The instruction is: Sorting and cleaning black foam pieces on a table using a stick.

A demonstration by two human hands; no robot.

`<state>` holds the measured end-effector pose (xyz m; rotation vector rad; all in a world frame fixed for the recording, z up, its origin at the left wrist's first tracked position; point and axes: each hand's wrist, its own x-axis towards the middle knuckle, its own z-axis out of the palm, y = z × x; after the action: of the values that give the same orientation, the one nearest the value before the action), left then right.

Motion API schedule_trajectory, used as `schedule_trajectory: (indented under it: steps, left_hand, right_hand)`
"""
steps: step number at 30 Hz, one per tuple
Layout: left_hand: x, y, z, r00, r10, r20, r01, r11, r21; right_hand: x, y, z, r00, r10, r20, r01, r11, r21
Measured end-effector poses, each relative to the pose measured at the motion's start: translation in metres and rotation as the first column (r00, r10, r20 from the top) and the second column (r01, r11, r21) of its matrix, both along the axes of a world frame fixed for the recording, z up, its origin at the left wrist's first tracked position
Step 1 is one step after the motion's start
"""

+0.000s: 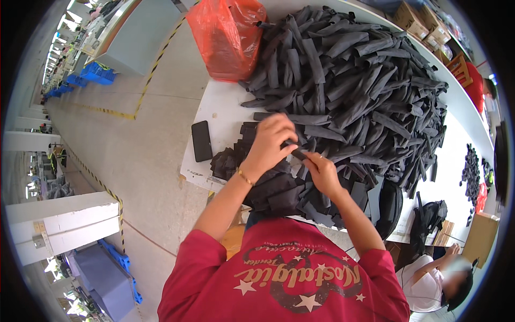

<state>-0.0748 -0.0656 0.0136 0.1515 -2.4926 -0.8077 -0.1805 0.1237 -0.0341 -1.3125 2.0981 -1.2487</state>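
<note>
Over the near edge of the big pile, a dark grey folded fabric strip [299, 154] is stretched between my two hands. My left hand [272, 140], slightly blurred, closes around its far-left end, and part of the strip is hidden under those fingers. Thumb and fingers of my right hand [323, 174] pinch the other end. Beyond them lies a large heap of similar dark grey fabric strips [354, 80], loosely tangled. Below my hands, close to my body, are flatter black fabric pieces [281, 196] in overlapping stacks.
A black phone [201, 141] lies left on the white table [225, 102]. A red plastic bag [228, 43] stands behind it. Rightward are a black bag [390, 206] and cardboard boxes [480, 236]. A person in white [424, 284] sits lower right; one in red [475, 88] is far right.
</note>
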Motion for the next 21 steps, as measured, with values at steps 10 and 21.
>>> schedule_trajectory:
  steps: [10, 21]
  left_hand:
    - [0.022, 0.077, -0.057, 0.755, 0.655, -0.025, 0.296, -0.307, 0.904]
    - [0.012, 0.091, -0.027, 0.745, 0.661, 0.087, 0.179, -0.324, 0.929]
  right_hand:
    - [0.071, -0.014, -0.004, 0.954, -0.102, 0.28, 0.097, 0.995, 0.035]
    - [0.09, -0.01, 0.014, 0.95, -0.247, 0.192, 0.25, 0.968, 0.008]
